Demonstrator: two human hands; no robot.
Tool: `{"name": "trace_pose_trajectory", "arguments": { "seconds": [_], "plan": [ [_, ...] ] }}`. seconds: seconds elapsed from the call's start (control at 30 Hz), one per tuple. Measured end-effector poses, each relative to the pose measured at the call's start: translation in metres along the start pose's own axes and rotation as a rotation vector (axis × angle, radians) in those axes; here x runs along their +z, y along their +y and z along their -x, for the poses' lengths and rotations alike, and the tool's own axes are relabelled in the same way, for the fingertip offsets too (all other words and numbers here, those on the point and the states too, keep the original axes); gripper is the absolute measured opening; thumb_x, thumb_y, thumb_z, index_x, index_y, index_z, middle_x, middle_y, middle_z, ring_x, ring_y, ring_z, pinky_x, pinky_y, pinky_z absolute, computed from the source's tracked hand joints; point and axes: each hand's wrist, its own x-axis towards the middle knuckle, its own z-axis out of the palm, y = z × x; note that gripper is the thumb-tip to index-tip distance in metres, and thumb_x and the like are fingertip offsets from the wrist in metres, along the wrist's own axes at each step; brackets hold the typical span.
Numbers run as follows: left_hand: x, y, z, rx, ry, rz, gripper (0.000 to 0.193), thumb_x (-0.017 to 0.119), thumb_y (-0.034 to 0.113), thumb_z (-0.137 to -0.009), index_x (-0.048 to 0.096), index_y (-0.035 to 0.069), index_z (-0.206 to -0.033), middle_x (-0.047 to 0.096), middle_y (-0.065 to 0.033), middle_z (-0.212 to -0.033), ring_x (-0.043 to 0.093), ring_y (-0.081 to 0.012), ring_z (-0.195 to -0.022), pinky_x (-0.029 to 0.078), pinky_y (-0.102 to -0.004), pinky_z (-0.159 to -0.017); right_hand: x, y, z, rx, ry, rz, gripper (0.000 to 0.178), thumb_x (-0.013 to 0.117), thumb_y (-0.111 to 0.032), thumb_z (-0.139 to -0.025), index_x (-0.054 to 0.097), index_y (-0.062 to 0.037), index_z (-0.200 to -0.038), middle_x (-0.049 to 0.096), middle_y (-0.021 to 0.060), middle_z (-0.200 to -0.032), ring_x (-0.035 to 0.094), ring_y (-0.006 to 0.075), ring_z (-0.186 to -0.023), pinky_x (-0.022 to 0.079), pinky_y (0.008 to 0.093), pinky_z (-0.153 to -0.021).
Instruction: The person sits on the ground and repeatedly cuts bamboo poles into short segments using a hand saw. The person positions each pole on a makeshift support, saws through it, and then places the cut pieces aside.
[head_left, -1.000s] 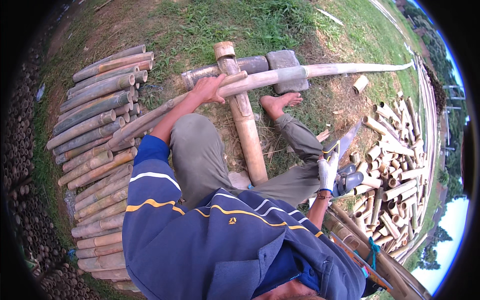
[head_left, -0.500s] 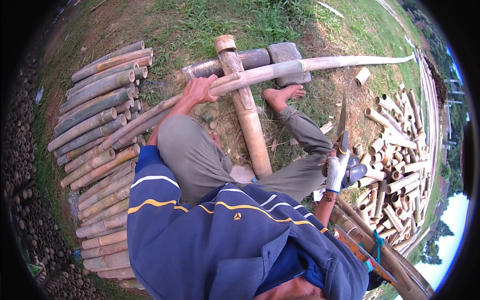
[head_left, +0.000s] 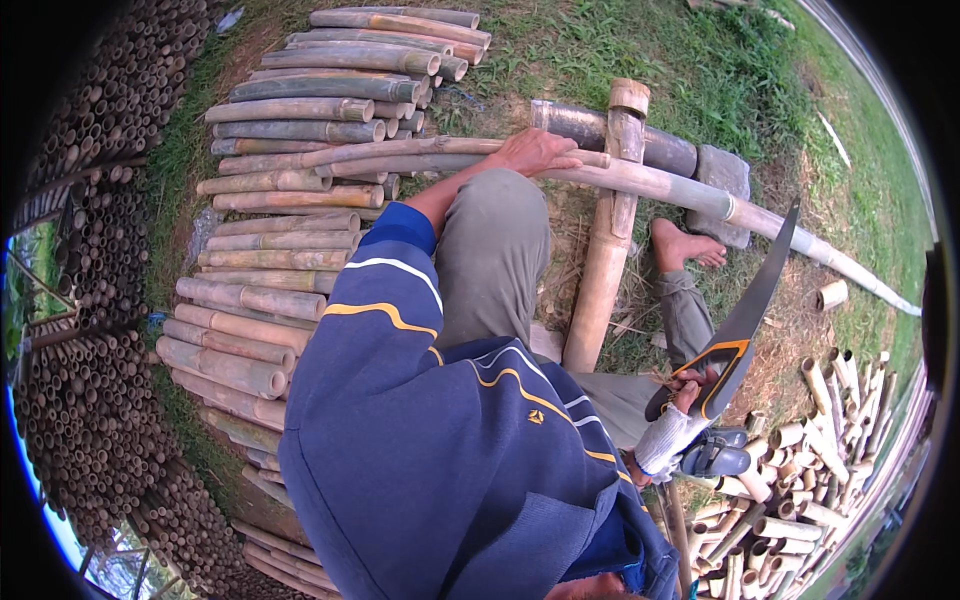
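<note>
A long pale bamboo pole (head_left: 660,187) runs across the upright bamboo post (head_left: 604,255), with a thinner bamboo stick (head_left: 400,147) lying along it on the left. My bare left hand (head_left: 537,152) is closed over the stick and the pole, left of the post. At the right, my right hand (head_left: 684,400), in a white glove with the fingertips bare, grips a handsaw (head_left: 745,320) by its black and yellow handle. The saw's blade points up and away, its tip near the pole in the picture; whether they touch I cannot tell.
Cut bamboo lengths (head_left: 300,110) lie in rows at the left. A dark bamboo crosspiece (head_left: 668,150) and a stone block (head_left: 722,180) sit behind the pole. Short offcuts (head_left: 790,500) are heaped at the lower right, beside dark sandals (head_left: 716,452). My bare foot (head_left: 685,245) rests near the stone.
The view has turned to the left, so the scene sits further right. My left hand stays on the bamboo, while the saw in my right hand now tilts to the right with its blade more fully visible.
</note>
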Motion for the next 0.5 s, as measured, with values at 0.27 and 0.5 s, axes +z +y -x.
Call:
{"name": "trace_pose_trajectory", "arguments": {
  "seconds": [0.27, 0.5],
  "plan": [
    [0.005, 0.012, -0.027, 0.079, -0.24, -0.096, 0.073, 0.068, 0.066, -0.101, 0.057, 0.007, -0.142, 0.076, -0.0247, -0.115, 0.073, -0.049, -0.11, 0.058, -0.0583, -0.093, 0.03, 0.015, -0.018, 0.011, -0.237, -0.047, 0.045, 0.063, -0.001, -0.107, 0.052, 0.0003, -0.151, 0.066, 0.008, -0.099, 0.06, 0.0136, -0.081, 0.051, 0.0283, -0.075],
    [0.005, 0.003, -0.058, 0.123, -0.488, -0.162, 0.091, 0.098, 0.051, -0.074, 0.05, 0.0, -0.132, 0.076, -0.0282, -0.108, 0.073, -0.0515, -0.107, 0.058, -0.0577, -0.094, 0.111, 0.093, -0.038, 0.279, -0.424, -0.348, 0.038, 0.064, -0.016, -0.113, 0.056, 0.0008, -0.147, 0.069, 0.0094, -0.122, 0.069, 0.0163, -0.11, 0.063, 0.0324, -0.094]
  ]
}}
